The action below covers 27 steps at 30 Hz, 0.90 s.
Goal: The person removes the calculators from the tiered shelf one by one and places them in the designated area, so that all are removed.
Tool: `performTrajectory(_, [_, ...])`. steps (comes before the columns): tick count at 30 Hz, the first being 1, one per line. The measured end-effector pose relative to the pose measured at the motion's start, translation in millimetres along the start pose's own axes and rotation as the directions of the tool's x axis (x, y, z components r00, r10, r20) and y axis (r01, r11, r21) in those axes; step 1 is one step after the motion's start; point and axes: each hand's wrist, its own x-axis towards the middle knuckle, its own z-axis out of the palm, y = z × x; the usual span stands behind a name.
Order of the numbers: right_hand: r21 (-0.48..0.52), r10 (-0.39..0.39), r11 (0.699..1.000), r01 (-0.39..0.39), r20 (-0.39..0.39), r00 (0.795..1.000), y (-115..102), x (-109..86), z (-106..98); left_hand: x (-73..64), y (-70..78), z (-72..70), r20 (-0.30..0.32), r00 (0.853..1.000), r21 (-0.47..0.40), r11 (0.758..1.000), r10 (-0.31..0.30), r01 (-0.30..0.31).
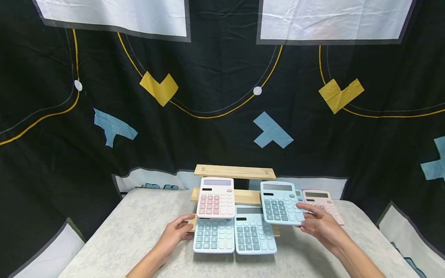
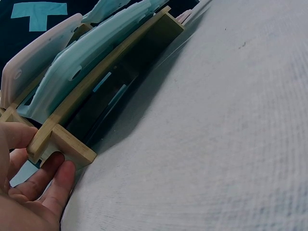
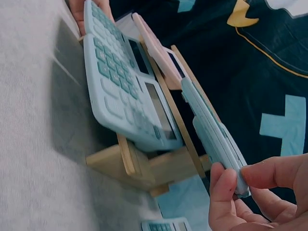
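A tiered wooden rack stands on the table, and my left hand grips its lower left end, thumb and fingers around the wood. Two blue calculators lean side by side on the lower tier. Above them, at the left of the upper tier, leans a white-and-pink calculator. My right hand pinches a blue calculator by its right edge, thumb on the front and fingers behind. That calculator is tilted at the upper tier's right side, overlapping the rack in the head view.
Behind my right hand a pink calculator lies on the grey table. Beside it is another blue calculator, mostly hidden by the held one. A black cloth with yellow lines and blue shapes hangs behind the table.
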Motion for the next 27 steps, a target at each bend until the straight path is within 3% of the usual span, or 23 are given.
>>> performTrajectory(10, [0.005, 0.015, 1.000, -0.015, 0.002, 1.000, 8, -6.5, -32, -2.3, 0.6, -2.3, 0.014, 1.000, 0.003, 1.000, 0.000, 0.000])
performTrajectory(19, [0.067, 0.029, 0.997, -0.031, 0.022, 0.999, 18, -13.5, -63, -1.8, 0.0, -1.7, 0.011, 1.000, 0.009, 1.000, 0.004, -0.004])
performTrajectory(27, [0.077, 0.095, 0.993, -0.093, -0.017, 0.995, 23, -18.6, -83, -1.0, -0.9, -0.8, 0.019, 1.000, 0.007, 1.000, 0.005, -0.005])
